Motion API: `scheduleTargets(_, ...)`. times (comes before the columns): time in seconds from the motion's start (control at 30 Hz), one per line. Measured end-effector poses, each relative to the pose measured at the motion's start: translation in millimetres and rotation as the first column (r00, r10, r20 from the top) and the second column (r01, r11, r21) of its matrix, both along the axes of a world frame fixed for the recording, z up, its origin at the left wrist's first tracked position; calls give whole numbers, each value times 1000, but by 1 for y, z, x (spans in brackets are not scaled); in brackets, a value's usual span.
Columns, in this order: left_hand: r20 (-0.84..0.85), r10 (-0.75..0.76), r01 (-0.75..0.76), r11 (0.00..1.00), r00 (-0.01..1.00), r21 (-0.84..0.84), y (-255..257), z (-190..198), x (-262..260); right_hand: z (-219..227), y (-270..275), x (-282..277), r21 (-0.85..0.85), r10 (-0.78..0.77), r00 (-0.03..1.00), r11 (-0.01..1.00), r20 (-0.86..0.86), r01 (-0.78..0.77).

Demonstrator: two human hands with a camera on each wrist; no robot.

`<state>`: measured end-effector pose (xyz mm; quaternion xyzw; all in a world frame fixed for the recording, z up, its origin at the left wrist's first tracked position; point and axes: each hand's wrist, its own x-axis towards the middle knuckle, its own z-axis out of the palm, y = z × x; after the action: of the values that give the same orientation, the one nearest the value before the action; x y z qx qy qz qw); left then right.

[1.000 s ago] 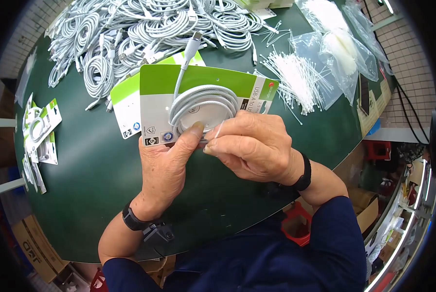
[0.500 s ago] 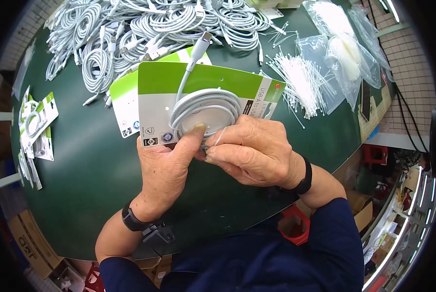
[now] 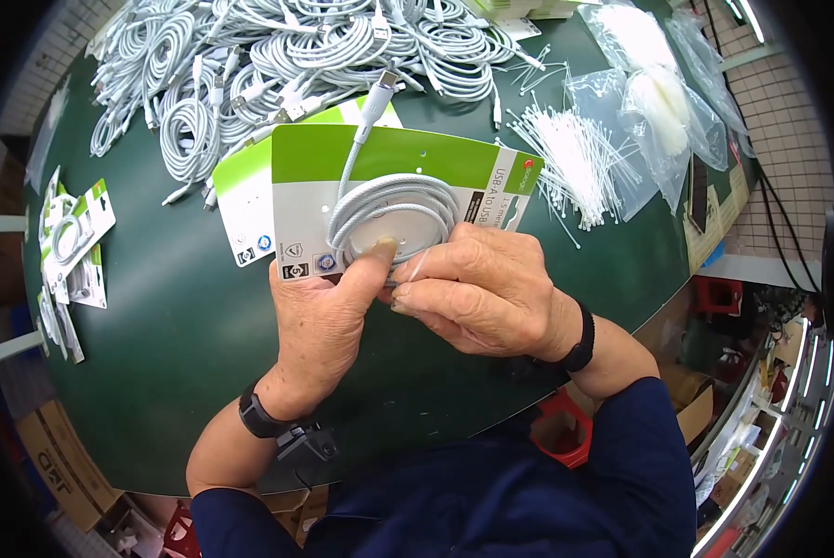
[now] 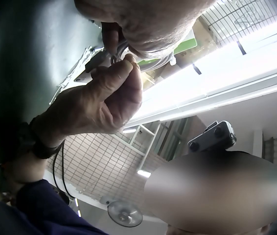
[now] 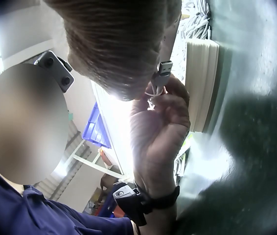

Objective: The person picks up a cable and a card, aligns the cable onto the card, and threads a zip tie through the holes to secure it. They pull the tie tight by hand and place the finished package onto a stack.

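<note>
A coiled grey cable lies against a green and white card, its metal plug standing above the card's top edge. The left hand holds card and coil at the lower edge, thumb over the coil, other fingers hidden behind. At the coil's lower right, the right hand pinches a thin white tie between thumb and fingers. In the right wrist view a USB-A plug sticks out beside the left hand. The left wrist view shows the right hand with its fingertips together.
Many coiled grey cables are heaped at the back. Loose white ties and clear bags lie back right. Another green and white card is behind the held one. Carded cables lie at the left on the green table.
The head view has shifted slightly. The left thumb has moved a little further over the coil, while both hands keep nearly the same hold on card, coil and tie.
</note>
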<state>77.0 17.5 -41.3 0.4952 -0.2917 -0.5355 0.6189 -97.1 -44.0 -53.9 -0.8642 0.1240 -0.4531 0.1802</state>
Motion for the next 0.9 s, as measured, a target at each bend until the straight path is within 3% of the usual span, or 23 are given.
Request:
scheduleTargets(0.43, 35, 13, -14, 999, 999, 40, 0, -6, 0, -1, -2, 1, -2, -4, 1000, 1000, -25, 4)
scheduleTargets(0.67, 56, 26, -28, 999, 998, 40, 0, -8, 0, 3, -2, -2, -50, 27, 992, 998, -123, -34)
scheduleTargets(0.9, 66, 50, -52, 998, 997, 20, 0, -7, 0, 3, -2, 2, -42, 21, 997, 999, -68, -24)
